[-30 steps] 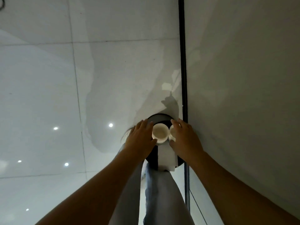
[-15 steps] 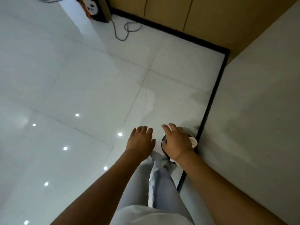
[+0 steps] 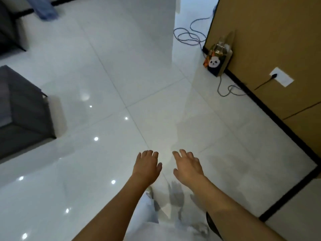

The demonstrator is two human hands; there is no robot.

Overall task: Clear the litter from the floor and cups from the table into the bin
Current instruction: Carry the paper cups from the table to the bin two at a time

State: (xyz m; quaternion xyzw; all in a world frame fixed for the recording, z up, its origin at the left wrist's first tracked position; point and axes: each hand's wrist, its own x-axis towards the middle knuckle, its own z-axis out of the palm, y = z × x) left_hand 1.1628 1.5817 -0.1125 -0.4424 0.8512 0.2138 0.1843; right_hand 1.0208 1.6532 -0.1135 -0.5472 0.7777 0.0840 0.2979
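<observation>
Head view: left hand [image 3: 146,166] and right hand [image 3: 188,167] side by side above glossy white tiled floor [image 3: 121,80], fingers loosely spread, holding nothing. Dark round bin rim [image 3: 211,223] just under right forearm, mostly hidden.

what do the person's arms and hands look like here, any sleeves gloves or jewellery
Both arms are bare from the bottom edge of the view up to the fingers: no sleeves show. The left hand and right hand wear no gloves, and no rings, watch or wristbands are visible on the sides facing the camera. Fingernails look short and unpainted, though the picture is soft. Pale light-grey clothing shows below the arms.
</observation>
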